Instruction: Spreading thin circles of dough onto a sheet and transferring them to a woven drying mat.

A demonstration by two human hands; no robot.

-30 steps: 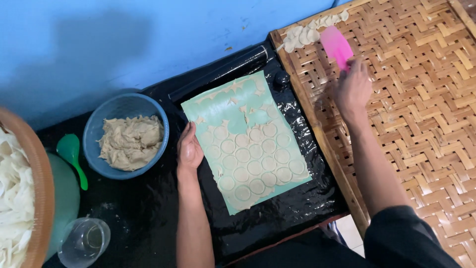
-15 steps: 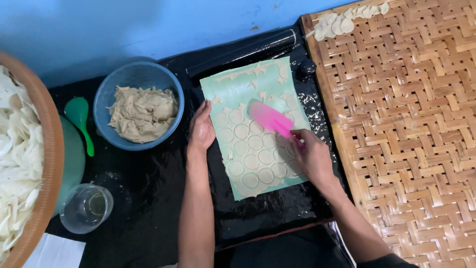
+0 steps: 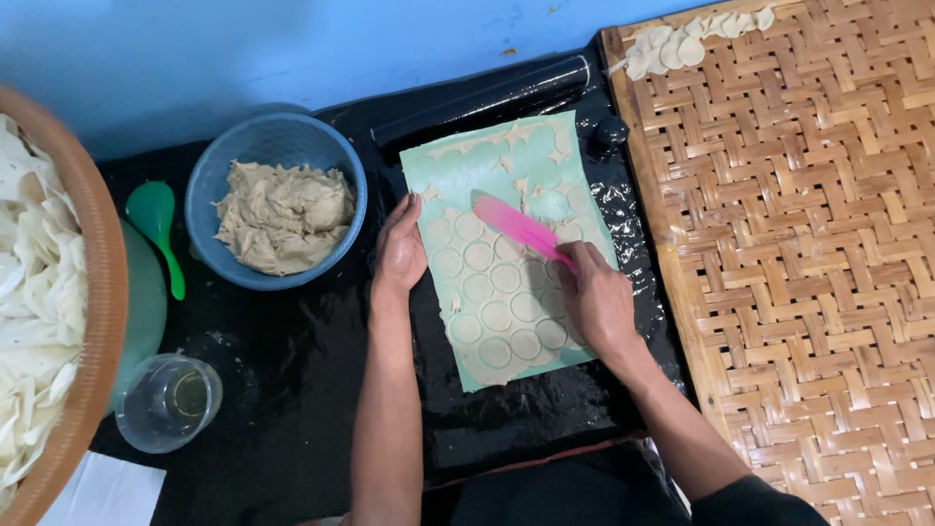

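Note:
A pale green sheet [image 3: 458,175] lies on black plastic, covered with several thin round dough discs [image 3: 497,314]. My left hand [image 3: 400,249] rests flat on the sheet's left edge, fingers together, holding nothing. My right hand [image 3: 596,300] grips a pink flat spatula [image 3: 516,226] whose blade lies on the discs in the upper middle of the sheet, pointing up-left.
A blue bowl of beige dough [image 3: 282,212] stands left of the sheet. A green spoon [image 3: 156,222] and a clear cup [image 3: 170,401] lie farther left, beside a basket of white chips [image 3: 39,292]. A woven bamboo tray [image 3: 808,253] on the right holds discs [image 3: 682,44] at its top.
My right hand brought the pink spatula from the bamboo tray down to the green sheet, then slid its blade toward the sheet's upper left. The left hand stayed at the sheet's edge.

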